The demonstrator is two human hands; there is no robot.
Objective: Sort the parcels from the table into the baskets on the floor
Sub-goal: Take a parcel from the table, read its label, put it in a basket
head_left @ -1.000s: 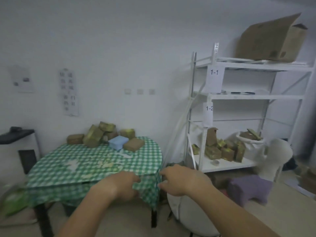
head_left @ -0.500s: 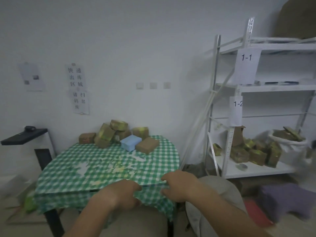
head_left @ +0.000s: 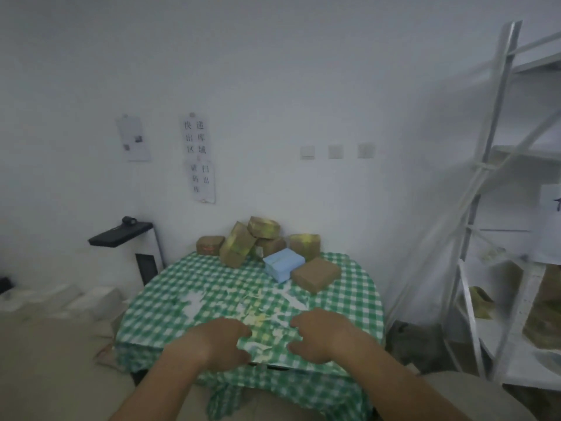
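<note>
Several parcels lie at the far side of a table under a green checked tablecloth (head_left: 194, 284). A light blue box (head_left: 283, 264) and a flat brown box (head_left: 315, 275) lie nearest me, in front of a pile of brown taped parcels (head_left: 258, 238). My left hand (head_left: 217, 343) and my right hand (head_left: 321, 334) are at the table's near edge, a little apart. Each one grips a fold of the cloth between thumb and curled fingers. The cloth bunches between them. No basket is clearly in view.
A white metal shelf rack (head_left: 485, 208) with more brown parcels stands at the right, close to the table. A black ledge (head_left: 121, 237) on a white unit stands left of the table, by the wall. Pale boxes (head_left: 76, 299) lie on the floor at the left.
The view has moved closer to the table and turned left, pushing the shelf rack towards the right edge. Both hands have risen from the hanging cloth onto the tabletop's near edge, still holding the cloth.
</note>
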